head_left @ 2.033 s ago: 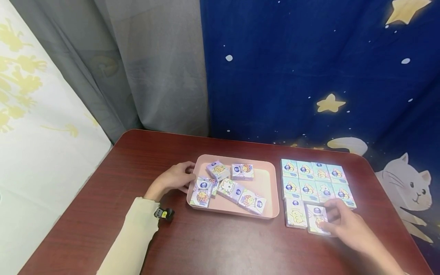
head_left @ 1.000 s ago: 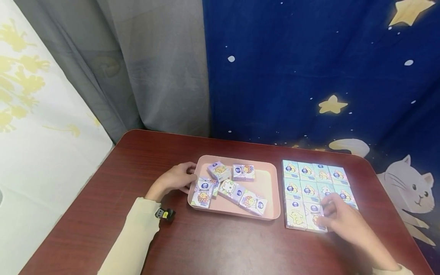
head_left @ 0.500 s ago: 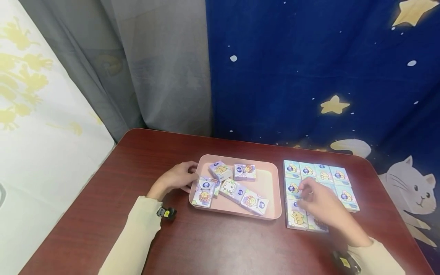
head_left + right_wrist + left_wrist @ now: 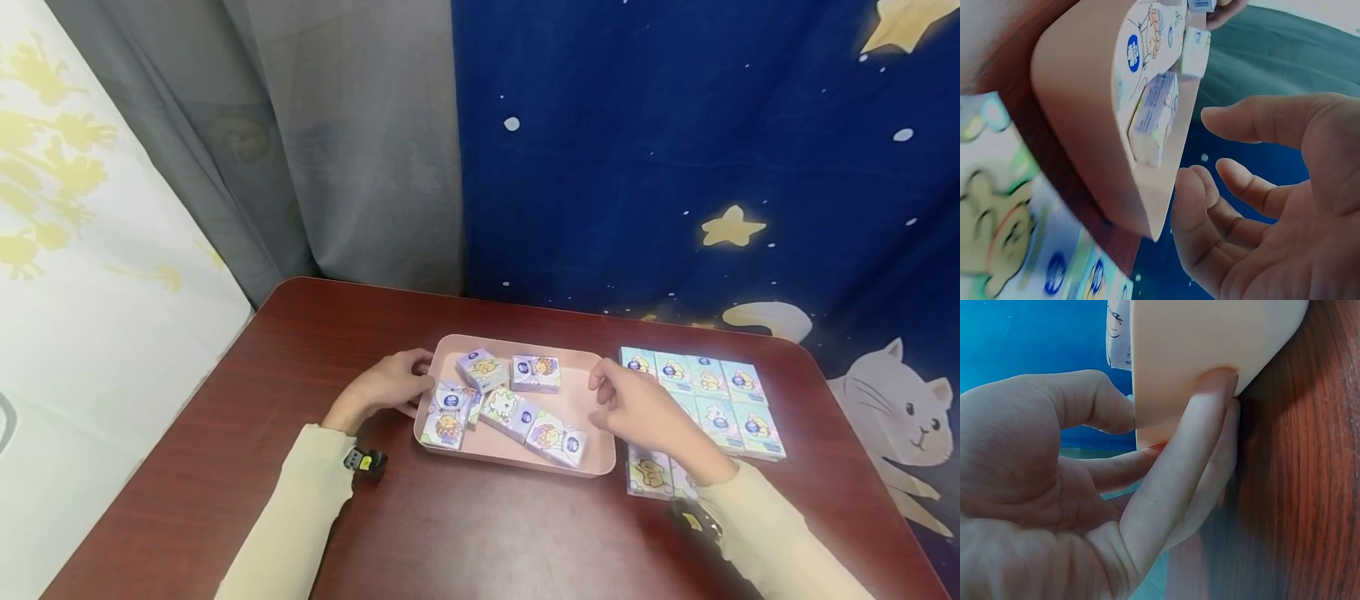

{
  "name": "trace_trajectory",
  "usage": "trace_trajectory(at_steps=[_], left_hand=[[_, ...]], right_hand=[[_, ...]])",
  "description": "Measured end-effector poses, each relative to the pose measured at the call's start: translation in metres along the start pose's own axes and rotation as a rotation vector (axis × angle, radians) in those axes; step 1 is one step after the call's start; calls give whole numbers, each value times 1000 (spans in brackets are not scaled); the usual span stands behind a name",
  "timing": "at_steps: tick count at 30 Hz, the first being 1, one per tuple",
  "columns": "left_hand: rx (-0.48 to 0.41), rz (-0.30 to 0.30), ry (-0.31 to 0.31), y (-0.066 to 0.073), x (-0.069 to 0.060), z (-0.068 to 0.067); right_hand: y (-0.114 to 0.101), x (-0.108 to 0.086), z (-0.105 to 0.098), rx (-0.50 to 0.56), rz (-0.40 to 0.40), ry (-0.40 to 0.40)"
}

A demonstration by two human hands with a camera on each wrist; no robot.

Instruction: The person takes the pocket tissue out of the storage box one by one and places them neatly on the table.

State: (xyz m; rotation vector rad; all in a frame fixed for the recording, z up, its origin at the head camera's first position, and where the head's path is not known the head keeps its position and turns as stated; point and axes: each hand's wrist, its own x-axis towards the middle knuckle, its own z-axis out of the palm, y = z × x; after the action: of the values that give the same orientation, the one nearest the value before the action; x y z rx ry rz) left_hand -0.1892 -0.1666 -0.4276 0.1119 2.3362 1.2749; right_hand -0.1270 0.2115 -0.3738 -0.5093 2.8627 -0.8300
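Head view gives me the pink tray between the left hand and the right hand. My worry is knocks: the right cuff's black wrist camera sits low beside the front purple packs, so a careless sweep could skew those rows, mint-green packs included, on the bench. Tugging carelessly at the overlapping tissue packs beside the left hand might topple them. I count six purple packs in the tray, one partly covered. The left hand grips the tray's wall, thumb at the rim; the right, fingers loosely parted, holds nothing above its opposite edge.
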Motion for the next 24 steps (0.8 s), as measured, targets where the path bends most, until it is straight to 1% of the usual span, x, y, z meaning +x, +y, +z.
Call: trace_trajectory(at_steps=[3, 8, 11, 14, 18, 24], left_hand=[[2, 2, 0, 1, 0, 0], [-2, -7, 1, 2, -1, 0], [-6, -12, 2, 2, -1, 0], [-33, -11, -6, 1, -1, 0], [-66, -9, -15, 1, -1, 1], [-69, -3, -13, 2, -1, 0]], right_hand=[[-7, 10, 4, -16, 8, -55], [-20, 23, 12, -53, 12, -170], [-27, 28, 18, -94, 19, -236], [-33, 31, 23, -138, 39, -295], [-35, 32, 29, -181, 56, -340], [-36, 35, 35, -211, 65, -372]])
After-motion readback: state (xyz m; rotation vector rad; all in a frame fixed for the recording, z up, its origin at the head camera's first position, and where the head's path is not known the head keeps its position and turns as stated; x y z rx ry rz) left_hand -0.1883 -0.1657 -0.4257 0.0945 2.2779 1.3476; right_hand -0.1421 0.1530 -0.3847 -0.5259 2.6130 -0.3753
